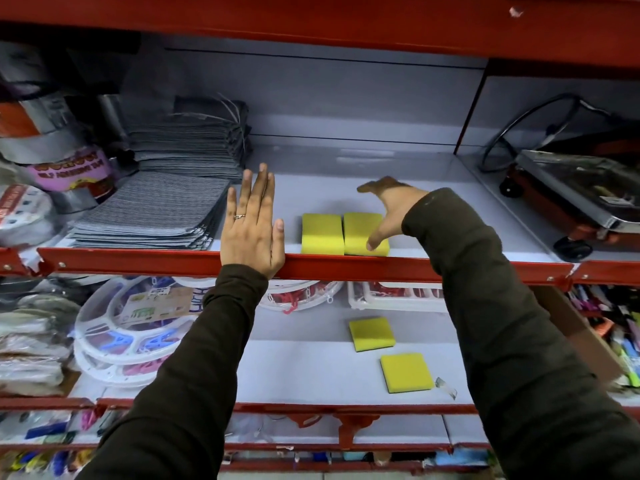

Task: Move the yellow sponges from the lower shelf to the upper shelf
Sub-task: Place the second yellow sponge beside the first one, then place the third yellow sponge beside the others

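Observation:
Two yellow sponges lie side by side near the front of the upper shelf (433,202): a left sponge (321,233) and a right sponge (360,232). My right hand (391,209) is spread above the right sponge, fingertips touching its top right, holding nothing. My left hand (251,223) lies flat with fingers apart, its palm resting on the red front rail (138,263) left of the sponges. On the lower shelf (311,368) lie two more yellow sponges with dark undersides, one (371,333) further back and one (406,372) nearer the front.
Stacks of grey striped cloths (156,209) fill the upper shelf's left side, with tape rolls (41,140) beyond. A red-wheeled metal trolley (571,192) stands at right. White plastic peg hangers (128,327) and a white basket (398,294) occupy the lower shelf.

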`<state>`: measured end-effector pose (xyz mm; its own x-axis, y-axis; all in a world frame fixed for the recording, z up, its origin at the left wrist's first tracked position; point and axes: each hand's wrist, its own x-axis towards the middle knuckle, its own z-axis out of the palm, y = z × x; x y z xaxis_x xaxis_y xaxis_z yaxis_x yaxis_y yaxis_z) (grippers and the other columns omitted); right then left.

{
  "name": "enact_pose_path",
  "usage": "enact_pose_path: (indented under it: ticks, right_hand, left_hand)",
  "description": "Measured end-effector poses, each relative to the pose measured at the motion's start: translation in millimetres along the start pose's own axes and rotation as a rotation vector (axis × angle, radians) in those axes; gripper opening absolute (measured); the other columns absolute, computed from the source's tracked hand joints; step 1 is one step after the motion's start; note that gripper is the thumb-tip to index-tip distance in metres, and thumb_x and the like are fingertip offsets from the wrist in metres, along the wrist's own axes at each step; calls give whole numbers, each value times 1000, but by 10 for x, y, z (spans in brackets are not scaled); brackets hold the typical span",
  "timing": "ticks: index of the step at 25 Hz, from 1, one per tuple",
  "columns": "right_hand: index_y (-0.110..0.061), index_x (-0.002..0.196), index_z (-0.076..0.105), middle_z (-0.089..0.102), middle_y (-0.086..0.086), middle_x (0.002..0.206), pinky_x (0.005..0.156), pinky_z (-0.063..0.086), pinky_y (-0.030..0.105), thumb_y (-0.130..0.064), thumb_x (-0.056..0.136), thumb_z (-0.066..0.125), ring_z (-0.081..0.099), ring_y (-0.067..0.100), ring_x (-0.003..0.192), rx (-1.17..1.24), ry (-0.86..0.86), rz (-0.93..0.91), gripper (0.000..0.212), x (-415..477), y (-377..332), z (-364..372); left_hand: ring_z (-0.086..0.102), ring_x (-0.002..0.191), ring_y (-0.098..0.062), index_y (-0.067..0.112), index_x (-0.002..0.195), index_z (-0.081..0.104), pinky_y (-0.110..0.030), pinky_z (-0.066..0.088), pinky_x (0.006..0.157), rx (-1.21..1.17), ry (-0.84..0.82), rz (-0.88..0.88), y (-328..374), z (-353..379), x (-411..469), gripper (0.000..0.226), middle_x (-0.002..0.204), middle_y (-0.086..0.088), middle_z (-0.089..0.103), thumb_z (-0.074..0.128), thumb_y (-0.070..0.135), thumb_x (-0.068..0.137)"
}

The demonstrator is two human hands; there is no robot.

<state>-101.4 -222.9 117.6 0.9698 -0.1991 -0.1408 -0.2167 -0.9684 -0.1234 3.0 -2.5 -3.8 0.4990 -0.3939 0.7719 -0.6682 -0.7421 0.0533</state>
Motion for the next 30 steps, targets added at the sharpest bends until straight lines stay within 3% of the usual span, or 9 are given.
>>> enact_pose_path:
  ticks: [3,7,10,12,15,18,22,26,30]
  right_hand:
    - [-27,136,46,53,3,134,94,47,33,-36,62,88,55,23,118,163,178,-125,86,-497,-48,-97]
    - [-21,119,61,67,-2,110,81,54,31,-32,65,87,65,18,90,324,-105,-146,61,-924,-158,367]
    - [-13,126,61,69,5,120,86,50,28,-45,71,81,66,21,103,167,-456,55,67,-684,-91,1072]
    - [-8,137,51,60,11,135,97,48,33,-51,74,75,60,27,120,80,-551,219,80,-381,85,1586]
    - [-4,150,26,38,16,153,112,39,38,-59,75,70,42,32,138,104,-511,436,103,-31,373,2258]
    - [-5,148,26,38,16,147,111,38,40,-74,69,61,39,33,135,133,-371,591,111,136,515,2728]
    - [-9,144,34,46,10,139,106,36,36,-85,62,49,44,29,129,88,-287,623,114,256,502,2962]
    - [-6,145,29,42,12,139,105,36,36,-64,66,63,45,29,128,62,-288,538,104,285,412,3003]
    - [-5,152,10,24,17,155,119,28,43,-45,69,73,26,35,144,36,-397,370,112,127,203,2829]
  left_hand:
    - [12,156,-32,1,158,19,-50,8,129,4,-1,-5,4,-2,-10,68,168,-16,17,21,32,97]
    - [12,156,-32,2,158,18,-47,6,129,0,9,-12,10,0,-18,68,167,-16,17,22,32,97]
    - [13,156,-33,2,158,19,-47,7,129,10,15,-21,13,8,-18,69,167,-16,18,22,32,96]
    - [14,156,-33,2,158,19,-48,8,129,16,19,-20,10,16,-12,69,167,-16,19,22,32,96]
    - [14,156,-34,2,158,20,-47,6,129,8,31,-3,3,36,-10,69,167,-16,20,22,32,96]
    - [16,155,-35,1,157,22,-49,8,129,0,45,8,-3,44,-3,68,166,-17,22,23,31,96]
    - [17,155,-35,0,156,24,-49,9,129,-16,58,11,-1,44,0,67,165,-18,24,24,29,96]
    - [18,154,-36,0,156,25,-48,8,129,-14,63,20,-4,54,0,67,165,-18,25,24,30,96]
    - [18,154,-37,0,157,24,-48,8,128,-7,61,15,-9,45,-10,67,165,-18,24,24,30,96]
